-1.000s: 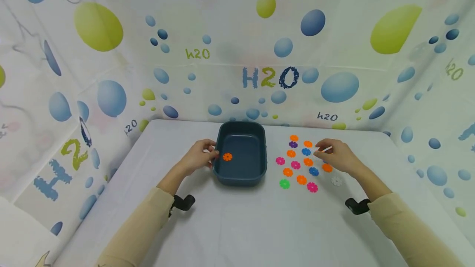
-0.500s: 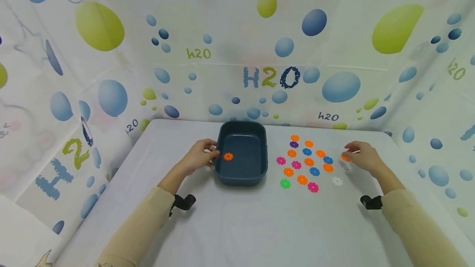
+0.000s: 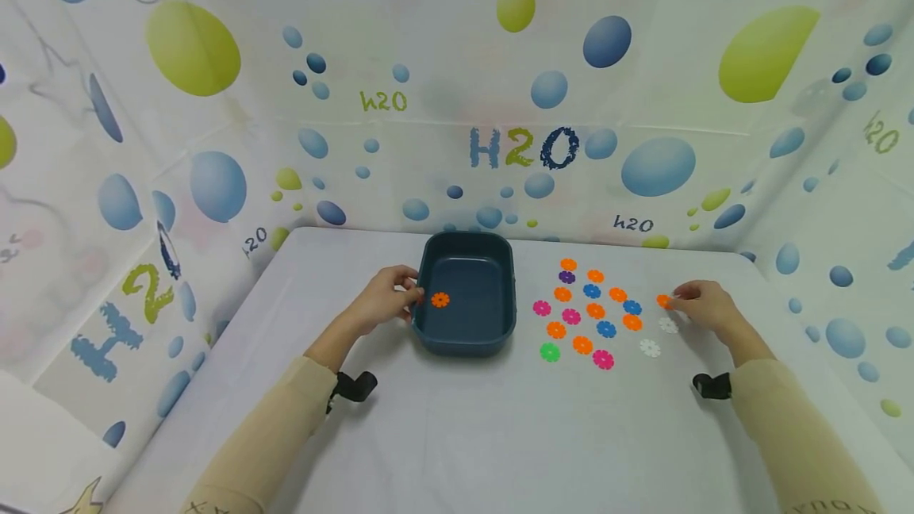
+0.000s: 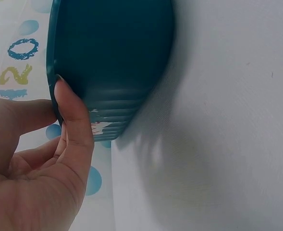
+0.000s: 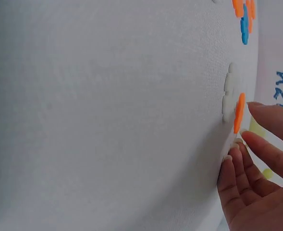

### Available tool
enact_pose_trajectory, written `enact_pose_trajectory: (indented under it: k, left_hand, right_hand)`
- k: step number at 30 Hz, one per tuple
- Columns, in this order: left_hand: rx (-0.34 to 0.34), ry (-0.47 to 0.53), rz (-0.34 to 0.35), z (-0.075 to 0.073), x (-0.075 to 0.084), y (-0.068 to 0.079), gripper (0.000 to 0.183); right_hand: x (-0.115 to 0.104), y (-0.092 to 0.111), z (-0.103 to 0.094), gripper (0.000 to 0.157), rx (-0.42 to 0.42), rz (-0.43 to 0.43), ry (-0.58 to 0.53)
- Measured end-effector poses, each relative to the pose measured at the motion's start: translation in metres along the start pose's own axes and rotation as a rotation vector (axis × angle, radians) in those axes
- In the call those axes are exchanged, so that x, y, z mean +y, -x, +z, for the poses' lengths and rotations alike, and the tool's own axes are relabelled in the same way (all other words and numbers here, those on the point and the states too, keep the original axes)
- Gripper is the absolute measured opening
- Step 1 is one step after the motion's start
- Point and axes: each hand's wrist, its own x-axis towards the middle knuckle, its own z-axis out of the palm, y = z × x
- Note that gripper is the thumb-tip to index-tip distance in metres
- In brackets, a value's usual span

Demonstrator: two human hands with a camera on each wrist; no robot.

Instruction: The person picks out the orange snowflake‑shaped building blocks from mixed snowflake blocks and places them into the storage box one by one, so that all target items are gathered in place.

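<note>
At the left side of a dark teal plastic tub [image 3: 467, 343], my left hand [image 3: 378, 301] pinches the rim; the left wrist view shows thumb and fingers on either side of the tub's wall [image 4: 112, 53]. One orange flower-shaped disc [image 3: 440, 300] lies inside the tub. On the right, my right hand [image 3: 707, 308] has its fingertips right at another orange flower-shaped disc [image 3: 663, 301]. Seen from the right wrist, thumb and index finger stand apart near the edge of that disc [image 5: 239, 113], and a white disc [image 5: 229, 94] lies beside it.
Several flower-shaped discs lie spread right of the tub: orange, blue [image 3: 606, 329], pink [image 3: 603, 359], a purple one [image 3: 566, 278] and a green one [image 3: 550, 352]. Two white discs [image 3: 650, 348] lie nearest my right hand. A patterned curtain [image 3: 457, 86] encloses the white table [image 3: 457, 435].
My right hand has moved right, from above the blue and orange discs to the outermost orange disc, then drawn slightly back toward me. My left hand keeps its grip on the tub.
</note>
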Motion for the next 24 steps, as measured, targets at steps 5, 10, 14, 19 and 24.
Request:
enact_pose_trajectory:
  k: [5, 10, 14, 19, 24]
  left_hand:
    - [0.001, 0.000, 0.001, 0.0000, 0.0005, -0.0006, 0.043]
    - [0.004, -0.010, 0.002, 0.0002, 0.0008, -0.0001, 0.043]
    - [0.006, -0.009, 0.005, 0.0001, 0.0011, 0.0003, 0.043]
    - [0.010, -0.005, 0.008, -0.0004, 0.0016, -0.0003, 0.043]
    - [0.004, 0.007, 0.011, -0.0002, -0.0005, -0.0010, 0.042]
  right_hand:
    - [-0.0003, -0.0027, 0.0013, 0.051, -0.008, 0.002, 0.018]
    - [-0.0046, -0.0009, 0.0013, 0.050, -0.007, 0.021, 0.023]
    - [-0.0070, 0.0002, 0.0002, 0.051, -0.004, 0.034, 0.026]
    - [-0.0079, 0.0011, -0.0020, 0.052, 0.014, 0.035, 0.007]
    - [-0.0032, 0.0020, -0.0001, 0.046, 0.036, 0.037, -0.036]
